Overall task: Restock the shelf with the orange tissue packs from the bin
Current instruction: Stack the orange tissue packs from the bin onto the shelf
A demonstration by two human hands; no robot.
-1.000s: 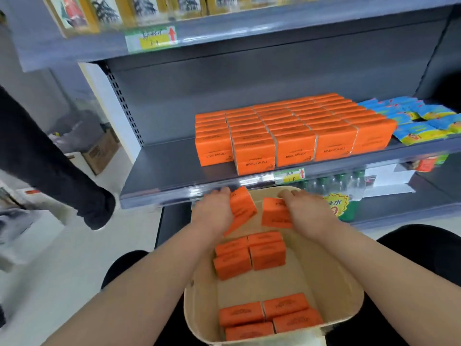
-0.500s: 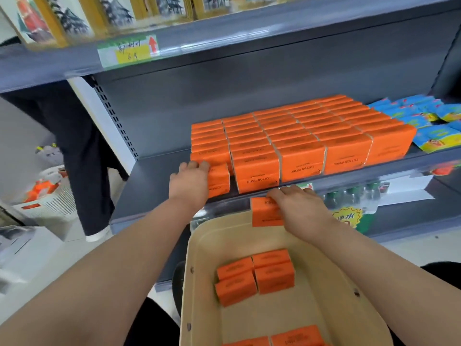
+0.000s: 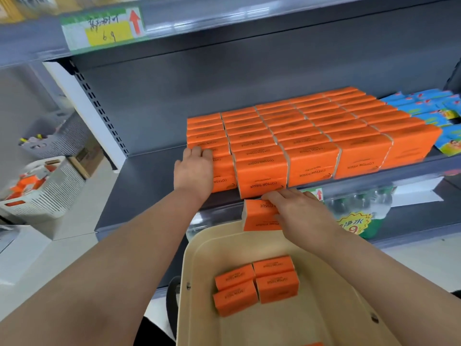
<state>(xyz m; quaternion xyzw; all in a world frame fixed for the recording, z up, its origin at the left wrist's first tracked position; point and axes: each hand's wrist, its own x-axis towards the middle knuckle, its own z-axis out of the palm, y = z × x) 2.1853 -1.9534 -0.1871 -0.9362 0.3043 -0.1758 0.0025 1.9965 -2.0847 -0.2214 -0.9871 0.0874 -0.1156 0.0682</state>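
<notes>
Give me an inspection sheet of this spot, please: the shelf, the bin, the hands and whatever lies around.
Surface: grey shelf, bare on its left part.
Job's things: orange tissue packs in tight rows on the shelf; at least four spare packs lying in the beige bin; one held pack above the bin's far rim.
Clutter: blue packs right of the orange rows.
Hands: left hand with fingers hooked over the left-end stack; right hand grips the held pack.
Cables: nothing seen.
Surroundings: price tag on the shelf above; bottles on the shelf below; white basket and cardboard box on the floor, left.
</notes>
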